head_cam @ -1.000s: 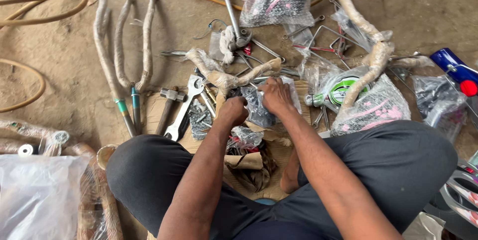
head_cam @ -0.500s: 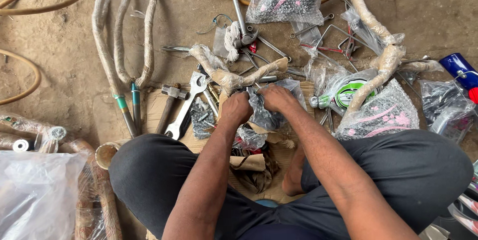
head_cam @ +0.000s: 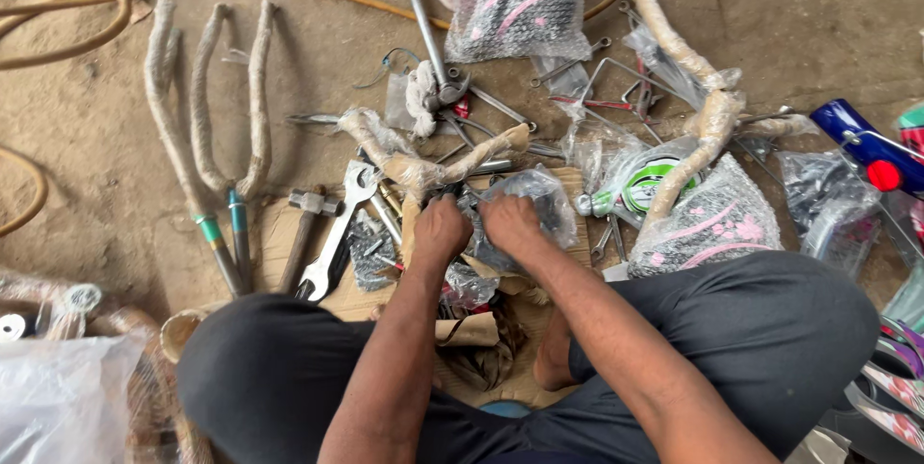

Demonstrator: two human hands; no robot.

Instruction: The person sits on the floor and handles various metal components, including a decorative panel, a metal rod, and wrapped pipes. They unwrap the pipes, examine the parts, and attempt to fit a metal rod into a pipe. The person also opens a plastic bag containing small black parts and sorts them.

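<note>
I sit on the ground with both hands together over a clear plastic bag of small dark metal parts in front of my knees. My left hand grips the bag's left side, its fingers curled into the plastic. My right hand pinches the same bag from the right. A paper-wrapped bicycle handlebar lies just beyond my fingers. A large steel spanner and a hammer rest on cardboard to the left of my left hand.
Wrapped fork blades lie at left, a yellow hose runs along the top. Another wrapped handlebar, bagged saddles, loose rods and brackets and a blue frame part crowd the right. A white plastic bag sits bottom left.
Both hands have stayed on the bag of parts and shifted slightly closer together; the view has tilted a little, otherwise the things on the ground lie as before.
</note>
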